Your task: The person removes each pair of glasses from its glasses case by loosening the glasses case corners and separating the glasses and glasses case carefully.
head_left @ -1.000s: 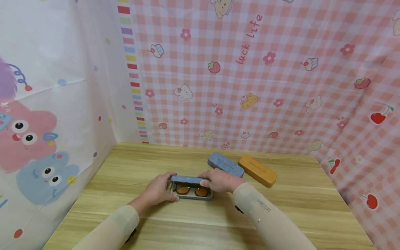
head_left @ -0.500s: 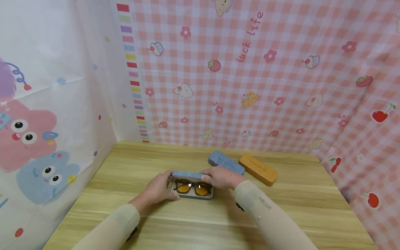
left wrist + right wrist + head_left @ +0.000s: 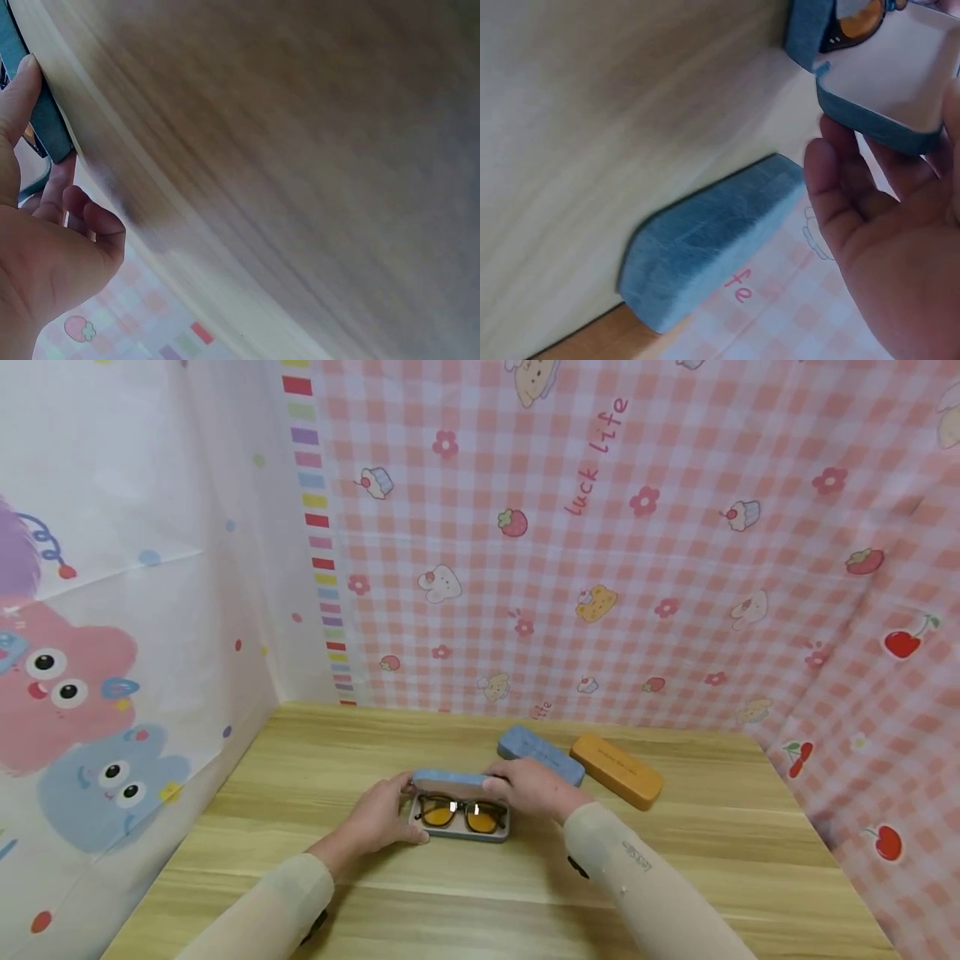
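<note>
A blue glasses case (image 3: 468, 837) lies on the wooden table with its lid (image 3: 450, 778) raised, showing a pale lining. Inside sit dark-framed glasses (image 3: 438, 812) with orange-yellow lenses. My left hand (image 3: 378, 814) grips the case's left end, thumb at the front edge and fingers behind; the left wrist view shows the thumb (image 3: 24, 79) on the case's side. With my right hand (image 3: 534, 787) I hold the lid at its right end. In the right wrist view, fingers (image 3: 838, 176) lie behind the lid's outer edge and the thumb is mostly cut off.
Behind my right hand lies a second blue glasses case (image 3: 540, 752), shut. An orange glasses case (image 3: 617, 771) lies close beside it on the right. Printed cloth (image 3: 480, 627) hangs along the back and sides of the wooden table (image 3: 435, 902).
My right hand has tilted the lid further up and back, so more of the glasses and the lining shows. My left hand has kept its place at the left end.
</note>
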Motion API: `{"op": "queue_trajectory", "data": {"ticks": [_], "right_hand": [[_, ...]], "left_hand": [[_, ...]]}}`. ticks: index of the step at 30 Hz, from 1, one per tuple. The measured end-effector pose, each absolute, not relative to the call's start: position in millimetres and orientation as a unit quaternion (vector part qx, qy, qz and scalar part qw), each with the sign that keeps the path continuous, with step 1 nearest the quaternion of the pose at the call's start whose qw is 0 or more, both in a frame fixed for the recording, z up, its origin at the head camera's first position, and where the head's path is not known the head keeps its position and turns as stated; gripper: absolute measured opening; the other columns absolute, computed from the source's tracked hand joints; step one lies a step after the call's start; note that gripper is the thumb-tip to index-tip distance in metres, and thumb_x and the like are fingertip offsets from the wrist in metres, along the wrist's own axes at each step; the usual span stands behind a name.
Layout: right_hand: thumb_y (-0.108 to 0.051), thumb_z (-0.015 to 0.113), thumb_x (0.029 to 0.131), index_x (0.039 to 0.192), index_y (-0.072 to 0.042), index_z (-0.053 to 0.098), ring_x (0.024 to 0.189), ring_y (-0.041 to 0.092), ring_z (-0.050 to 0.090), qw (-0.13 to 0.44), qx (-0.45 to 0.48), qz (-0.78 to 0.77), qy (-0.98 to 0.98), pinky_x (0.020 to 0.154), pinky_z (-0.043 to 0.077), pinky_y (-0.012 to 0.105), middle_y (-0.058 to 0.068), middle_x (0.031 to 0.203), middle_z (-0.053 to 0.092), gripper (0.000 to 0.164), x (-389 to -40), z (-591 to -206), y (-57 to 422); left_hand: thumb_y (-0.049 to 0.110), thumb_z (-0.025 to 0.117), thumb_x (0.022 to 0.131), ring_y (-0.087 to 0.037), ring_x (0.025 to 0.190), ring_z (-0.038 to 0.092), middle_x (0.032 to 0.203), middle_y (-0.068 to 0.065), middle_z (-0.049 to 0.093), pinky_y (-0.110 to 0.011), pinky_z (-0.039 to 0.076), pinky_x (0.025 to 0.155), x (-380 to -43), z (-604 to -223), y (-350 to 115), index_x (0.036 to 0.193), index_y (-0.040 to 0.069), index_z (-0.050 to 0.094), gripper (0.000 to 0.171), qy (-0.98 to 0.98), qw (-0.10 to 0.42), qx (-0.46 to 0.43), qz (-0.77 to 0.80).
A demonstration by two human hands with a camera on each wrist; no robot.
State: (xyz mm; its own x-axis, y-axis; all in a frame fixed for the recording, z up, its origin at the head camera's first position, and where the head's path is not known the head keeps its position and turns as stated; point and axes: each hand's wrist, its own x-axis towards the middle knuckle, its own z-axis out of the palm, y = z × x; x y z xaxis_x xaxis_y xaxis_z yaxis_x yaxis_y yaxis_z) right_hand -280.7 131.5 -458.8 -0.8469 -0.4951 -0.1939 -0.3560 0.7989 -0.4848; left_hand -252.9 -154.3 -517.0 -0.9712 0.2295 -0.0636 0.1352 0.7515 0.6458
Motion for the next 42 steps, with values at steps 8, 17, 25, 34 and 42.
{"op": "queue_trajectory", "data": {"ticks": [8, 17, 25, 34, 42], "right_hand": [[-0.048, 0.051, 0.112, 0.145, -0.02, 0.067, 0.123, 0.022, 0.07, 0.104, -0.234, -0.259, 0.931, 0.105, 0.058, 0.048, 0.001, 0.135, 0.074, 0.046, -274.3, -469.2, 140.0], [-0.041, 0.06, 0.11, 0.14, -0.021, 0.072, 0.114, 0.017, 0.07, 0.057, -0.218, -0.304, 0.926, 0.092, 0.061, 0.042, 0.0, 0.132, 0.075, 0.038, -265.2, -478.7, 160.8], [-0.042, 0.062, 0.109, 0.136, -0.024, 0.074, 0.106, 0.012, 0.069, 0.055, -0.204, -0.332, 0.92, 0.088, 0.06, 0.037, -0.002, 0.128, 0.076, 0.035, -263.3, -480.5, 163.4], [-0.039, 0.063, 0.108, 0.133, -0.025, 0.075, 0.102, 0.01, 0.068, 0.05, -0.205, -0.331, 0.92, 0.086, 0.059, 0.035, -0.005, 0.124, 0.077, 0.031, -263.2, -479.4, 162.4], [-0.039, 0.066, 0.107, 0.136, -0.022, 0.074, 0.101, 0.01, 0.068, 0.047, -0.231, -0.318, 0.918, 0.085, 0.059, 0.034, -0.004, 0.119, 0.078, 0.034, -264.4, -478.9, 162.4]], "left_hand": [[0.029, 0.102, 0.071, -0.04, 0.139, 0.059, 0.144, -0.018, 0.067, -0.057, 0.047, 0.118, -251.3, -516.1, -153.4, 0.161, -0.003, 0.04, 0.114, 0.933, 0.074, 0.097, 0.339], [0.028, 0.102, 0.071, -0.039, 0.136, 0.06, 0.142, -0.018, 0.067, -0.056, 0.049, 0.117, -250.5, -515.8, -151.7, 0.16, -0.005, 0.041, 0.113, 0.934, 0.074, 0.096, 0.337], [0.031, 0.101, 0.073, -0.039, 0.139, 0.059, 0.146, -0.018, 0.066, -0.056, 0.048, 0.118, -250.4, -516.1, -152.2, 0.162, -0.002, 0.039, 0.113, 0.934, 0.081, 0.094, 0.336], [0.029, 0.101, 0.073, -0.041, 0.141, 0.057, 0.147, -0.019, 0.065, -0.058, 0.046, 0.119, -246.9, -514.8, -152.6, 0.161, -0.003, 0.039, 0.112, 0.933, 0.07, 0.099, 0.339], [0.026, 0.1, 0.075, -0.041, 0.141, 0.057, 0.148, -0.02, 0.064, -0.058, 0.045, 0.12, -246.5, -515.5, -151.8, 0.162, -0.003, 0.038, 0.111, 0.932, 0.067, 0.098, 0.344]]}}
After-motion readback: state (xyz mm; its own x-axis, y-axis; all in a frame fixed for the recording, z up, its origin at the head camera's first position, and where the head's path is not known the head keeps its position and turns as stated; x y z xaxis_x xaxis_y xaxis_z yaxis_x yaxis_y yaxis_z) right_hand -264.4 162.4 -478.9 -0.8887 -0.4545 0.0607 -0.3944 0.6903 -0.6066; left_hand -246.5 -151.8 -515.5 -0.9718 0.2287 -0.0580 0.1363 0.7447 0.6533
